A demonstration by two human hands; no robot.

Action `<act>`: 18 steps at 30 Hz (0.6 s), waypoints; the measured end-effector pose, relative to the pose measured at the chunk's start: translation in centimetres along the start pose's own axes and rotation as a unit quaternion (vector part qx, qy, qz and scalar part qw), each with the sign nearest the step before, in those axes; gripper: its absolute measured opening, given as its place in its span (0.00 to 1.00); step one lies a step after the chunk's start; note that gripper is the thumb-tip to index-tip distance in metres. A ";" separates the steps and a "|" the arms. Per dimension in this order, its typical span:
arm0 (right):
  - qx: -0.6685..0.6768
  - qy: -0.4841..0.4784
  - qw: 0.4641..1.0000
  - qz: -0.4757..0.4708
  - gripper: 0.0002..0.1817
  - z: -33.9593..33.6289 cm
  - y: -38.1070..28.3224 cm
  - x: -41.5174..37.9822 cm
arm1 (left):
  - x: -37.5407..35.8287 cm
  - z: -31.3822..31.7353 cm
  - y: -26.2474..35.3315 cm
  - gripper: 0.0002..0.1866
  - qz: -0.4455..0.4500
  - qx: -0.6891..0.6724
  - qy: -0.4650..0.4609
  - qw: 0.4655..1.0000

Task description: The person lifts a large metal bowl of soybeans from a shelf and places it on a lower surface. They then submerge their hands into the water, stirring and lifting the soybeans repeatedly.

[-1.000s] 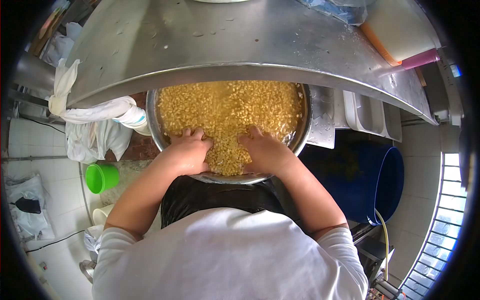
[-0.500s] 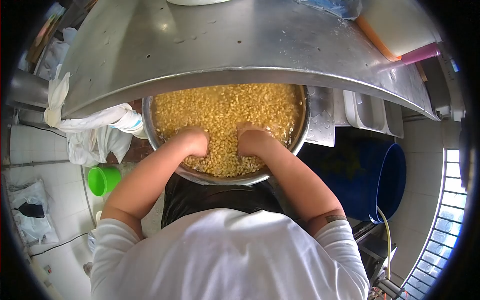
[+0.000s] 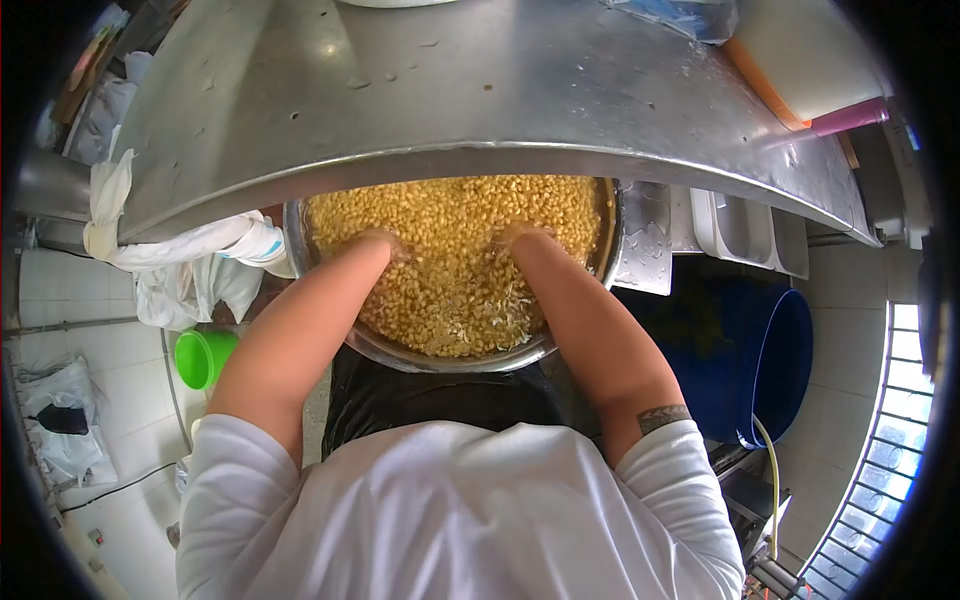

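Note:
A large round metal bowl (image 3: 450, 364) holds many pale yellow kernels or beans (image 3: 455, 290) in cloudy liquid. My left hand (image 3: 392, 246) is sunk among them at the left side of the bowl, with only the wrist and a bit of the back of the hand showing. On the right side, my right hand (image 3: 512, 238) is likewise pushed into the kernels. The fingers of both hands are hidden, so what they hold cannot be made out. Wet ripples and bubbles show near the bowl's front.
A steel table (image 3: 430, 100) overhangs the bowl's far edge. At the right stand a blue barrel (image 3: 780, 360) with a hose (image 3: 768, 470) and a metal tray (image 3: 735, 225). A green bucket (image 3: 203, 358) and white bags (image 3: 190, 290) are at the left.
Both hands have moved forward, away from my body, and sunk deeper among the kernels. The kernels near the bowl's front are now wetter and stirred up.

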State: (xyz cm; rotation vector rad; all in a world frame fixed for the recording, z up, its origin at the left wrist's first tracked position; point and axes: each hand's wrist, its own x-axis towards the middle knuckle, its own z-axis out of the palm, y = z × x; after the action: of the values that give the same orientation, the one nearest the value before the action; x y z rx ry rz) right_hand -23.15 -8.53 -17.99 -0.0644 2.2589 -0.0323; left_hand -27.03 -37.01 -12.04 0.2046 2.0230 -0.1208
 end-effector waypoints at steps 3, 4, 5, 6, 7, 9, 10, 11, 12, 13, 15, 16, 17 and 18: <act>0.027 0.151 0.985 -0.080 0.29 11.3 7.2 15.3 | 21.9 7.8 -6.4 0.28 -0.082 -0.496 0.086 0.860; 0.010 0.151 0.985 -0.082 0.29 10.8 8.0 15.5 | 19.0 7.0 -6.0 0.28 -0.075 -0.485 0.120 0.863; -0.003 0.148 0.986 -0.081 0.29 10.5 8.7 15.6 | 16.2 6.0 -5.4 0.28 -0.069 -0.465 0.140 0.871; -0.013 0.146 0.986 -0.081 0.29 10.5 9.2 15.9 | 14.2 5.0 -4.9 0.28 -0.065 -0.450 0.155 0.877; -0.021 0.147 0.986 -0.081 0.30 10.5 9.7 16.0 | 12.2 4.0 -4.2 0.28 -0.063 -0.440 0.168 0.880; -0.038 0.152 0.984 -0.083 0.30 10.2 10.5 16.4 | 10.2 2.5 -3.3 0.29 -0.052 -0.431 0.187 0.881; -0.045 0.154 0.983 -0.084 0.30 10.3 10.9 16.5 | 8.9 1.9 -2.7 0.29 -0.046 -0.429 0.196 0.881; -0.052 0.157 0.982 -0.085 0.30 10.2 11.4 16.7 | 8.2 1.3 -2.3 0.29 -0.041 -0.426 0.202 0.881; -0.059 0.157 0.982 -0.085 0.30 10.2 11.8 16.9 | 7.5 0.7 -1.7 0.29 -0.033 -0.424 0.204 0.882; -0.067 0.158 0.981 -0.088 0.31 10.1 12.1 17.2 | 6.8 0.1 -1.3 0.29 -0.029 -0.422 0.213 0.881; -0.083 0.164 0.978 -0.096 0.31 9.8 12.9 17.9 | 5.6 -0.9 -0.5 0.30 -0.015 -0.420 0.219 0.881; -0.091 0.166 0.977 -0.097 0.31 9.6 13.0 18.3 | 5.1 -1.2 -0.2 0.30 -0.008 -0.420 0.223 0.880; -0.097 0.170 0.975 -0.102 0.31 9.5 13.3 18.7 | 4.6 -1.6 0.2 0.30 0.000 -0.417 0.226 0.880; -0.105 0.173 0.974 -0.105 0.31 9.4 13.6 19.1 | 4.1 -2.0 0.6 0.30 0.006 -0.417 0.229 0.880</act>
State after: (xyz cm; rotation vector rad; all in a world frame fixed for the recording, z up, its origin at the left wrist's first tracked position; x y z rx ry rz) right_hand -28.51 3.96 -39.29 -0.4397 2.5868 0.0894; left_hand -30.48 -35.67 -14.80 -0.3358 2.3427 0.8761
